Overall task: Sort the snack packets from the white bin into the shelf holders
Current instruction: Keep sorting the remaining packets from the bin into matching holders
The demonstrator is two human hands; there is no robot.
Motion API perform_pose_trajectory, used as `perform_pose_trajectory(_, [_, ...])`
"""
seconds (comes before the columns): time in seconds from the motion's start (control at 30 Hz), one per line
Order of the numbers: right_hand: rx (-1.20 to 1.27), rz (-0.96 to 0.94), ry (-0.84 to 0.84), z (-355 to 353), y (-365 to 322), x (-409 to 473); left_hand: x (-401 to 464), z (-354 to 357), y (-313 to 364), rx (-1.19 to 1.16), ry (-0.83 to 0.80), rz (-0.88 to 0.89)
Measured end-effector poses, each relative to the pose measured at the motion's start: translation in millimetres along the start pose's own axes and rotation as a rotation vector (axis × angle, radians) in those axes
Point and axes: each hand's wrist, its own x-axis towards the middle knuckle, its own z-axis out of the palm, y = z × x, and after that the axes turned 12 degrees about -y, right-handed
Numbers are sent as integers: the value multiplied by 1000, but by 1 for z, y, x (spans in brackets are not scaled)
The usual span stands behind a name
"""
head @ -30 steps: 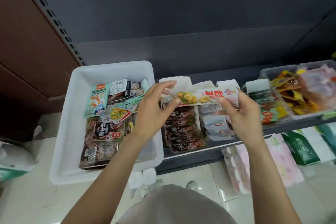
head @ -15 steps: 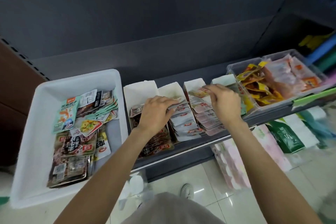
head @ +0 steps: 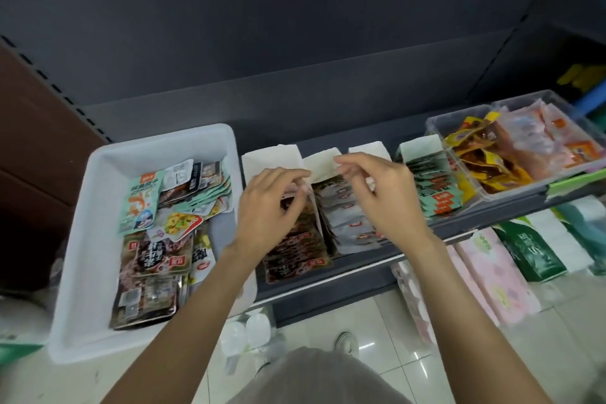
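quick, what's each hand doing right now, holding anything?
Left hand: fingers loosely curled over the dark packets, nothing visibly held.
Right hand: fingers relaxed, holding nothing.

Little print can be read. Left of the left hand's fingers (head: 296,184), the dark packet (head: 159,254) in the white bin (head: 82,239) carries large white Chinese characters, too blurred to make out. Right of the right hand's fingers (head: 352,170), the green packets (head: 437,197) bear small red labels, unreadable.
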Motion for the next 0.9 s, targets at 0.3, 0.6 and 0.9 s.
perform_pose_trajectory(0.3, [-114,-162,-513,140,-91,43,-109,-71,-111,207,-46,-507])
perform_pose_trajectory(0.6, [-632,-194,-810,259,-86,87,-140,-75,-172,198,-292,-681])
perform_pose_trajectory(0.9, [-725,-361,-773,257,-83,93,-141,-69,-181,143,-324,-734])
